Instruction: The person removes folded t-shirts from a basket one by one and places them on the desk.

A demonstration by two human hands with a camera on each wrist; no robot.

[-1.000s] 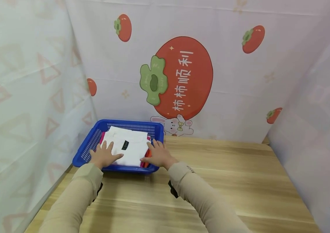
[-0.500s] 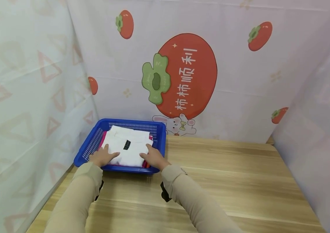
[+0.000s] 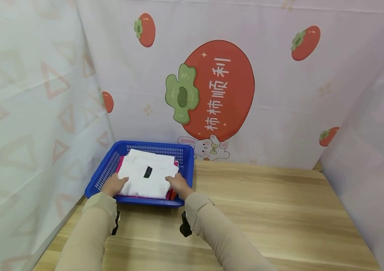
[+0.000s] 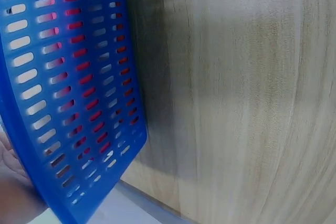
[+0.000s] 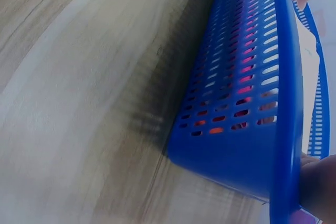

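Observation:
A folded white T-shirt (image 3: 146, 186) with a black neck label lies on top of a stack of clothes inside a blue plastic basket (image 3: 192, 160). Pink cloth (image 3: 121, 164) and orange cloth (image 3: 173, 195) peek out beneath it. My left hand (image 3: 113, 185) grips the shirt's left side, thumb on top and fingers tucked down out of sight. On the right side my right hand (image 3: 179, 183) does the same, its thumb over the white fabric. In the right wrist view the shirt's pale edge (image 5: 308, 77) shows above the basket rim.
The basket stands at the back left of a wooden table (image 3: 263, 214), close to the left curtain (image 3: 43, 150). Behind it hangs a back curtain (image 3: 273, 113) printed with persimmons and a rabbit. A black wrist camera (image 3: 185, 224) hangs under the right sleeve.
Both spread hands have come down to the sides of the white T-shirt and taken hold of it. The right hand has moved inward, and the fingers have gone out of sight.

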